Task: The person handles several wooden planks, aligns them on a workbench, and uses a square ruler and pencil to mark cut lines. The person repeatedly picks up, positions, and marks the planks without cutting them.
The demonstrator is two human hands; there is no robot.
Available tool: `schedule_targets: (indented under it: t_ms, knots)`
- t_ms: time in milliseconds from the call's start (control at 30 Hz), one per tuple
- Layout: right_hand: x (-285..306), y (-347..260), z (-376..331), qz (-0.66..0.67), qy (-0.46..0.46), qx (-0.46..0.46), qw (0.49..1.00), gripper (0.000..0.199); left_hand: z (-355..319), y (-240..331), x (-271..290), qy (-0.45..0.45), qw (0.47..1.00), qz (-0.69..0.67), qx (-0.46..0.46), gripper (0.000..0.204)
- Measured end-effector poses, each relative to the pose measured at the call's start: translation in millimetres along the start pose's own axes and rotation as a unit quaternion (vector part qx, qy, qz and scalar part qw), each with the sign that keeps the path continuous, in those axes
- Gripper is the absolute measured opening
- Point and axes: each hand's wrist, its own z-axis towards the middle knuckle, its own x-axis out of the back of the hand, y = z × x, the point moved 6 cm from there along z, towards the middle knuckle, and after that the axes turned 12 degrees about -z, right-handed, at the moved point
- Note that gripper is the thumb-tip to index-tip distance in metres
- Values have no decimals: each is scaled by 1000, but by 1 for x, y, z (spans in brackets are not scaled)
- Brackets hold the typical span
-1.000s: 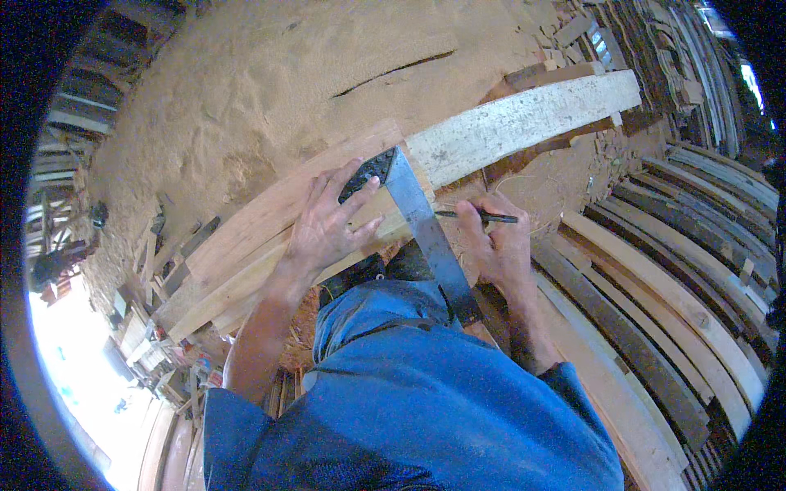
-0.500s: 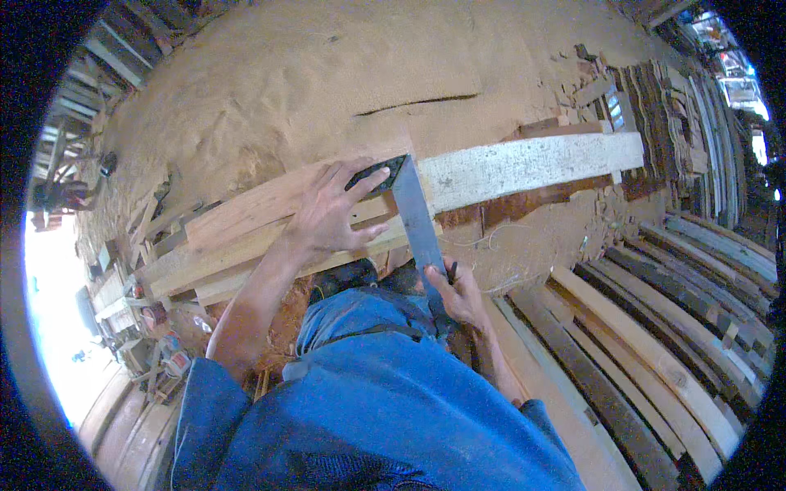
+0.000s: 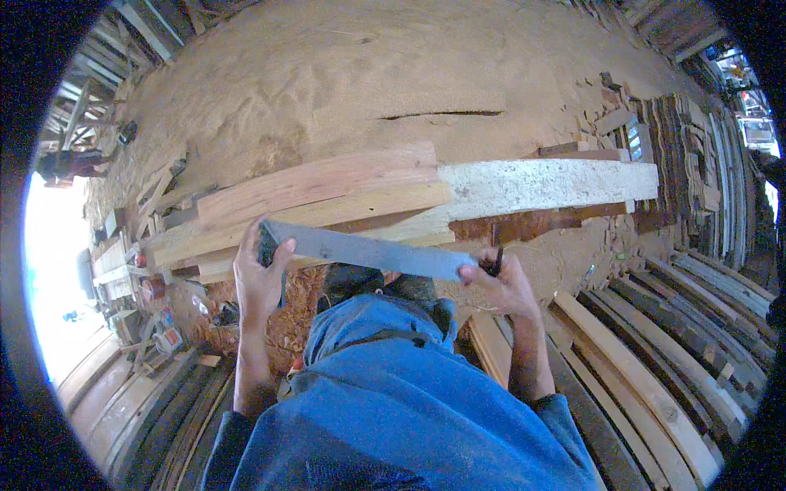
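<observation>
A try square (image 3: pixel 368 250) with a wide metal blade and a dark stock stretches between my hands, just over the near edge of the planks. My left hand (image 3: pixel 258 282) is closed around the stock at the blade's left end. At the other end, my right hand (image 3: pixel 509 288) pinches the blade tip and also keeps a dark pencil-like stick (image 3: pixel 498 239) upright between its fingers. Beyond the square lie a reddish plank (image 3: pixel 319 184) and a pale yellow plank (image 3: pixel 368 203), their right ends next to a whitish board (image 3: pixel 548 184).
Long timbers (image 3: pixel 647 360) lie in rows at my right, and more (image 3: pixel 176 409) at my left. Stacked dark boards (image 3: pixel 659 147) stand at the far right. Sawdust-covered ground (image 3: pixel 327 82) spreads beyond the planks. Wood shavings (image 3: pixel 299 319) lie near my feet.
The try square has come off the planks toward me and swung from pointing at me to lying crosswise. My left hand moved left and now grips the stock; my right hand moved right.
</observation>
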Motion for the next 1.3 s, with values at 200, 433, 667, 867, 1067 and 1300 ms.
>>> schedule_targets:
  t_ms: [200,433,667,867,1067,1300]
  knots:
    - [-29,-25,40,216,156,7,964,24,-19,-42,16,139,989,9,38,56]
    - [-34,-21,65,177,148,9,973,26,-31,-53,14,170,980,87,48,62]
    - [-36,-19,70,218,160,32,962,22,-30,-57,9,184,978,91,35,57]
    - [-35,-18,72,213,153,33,964,21,-26,-61,9,180,979,93,31,59]
    - [-34,-19,73,219,146,31,964,21,-25,-65,8,176,982,58,30,59]
    - [-33,-19,73,217,142,10,966,21,-24,-65,6,171,983,55,22,58]
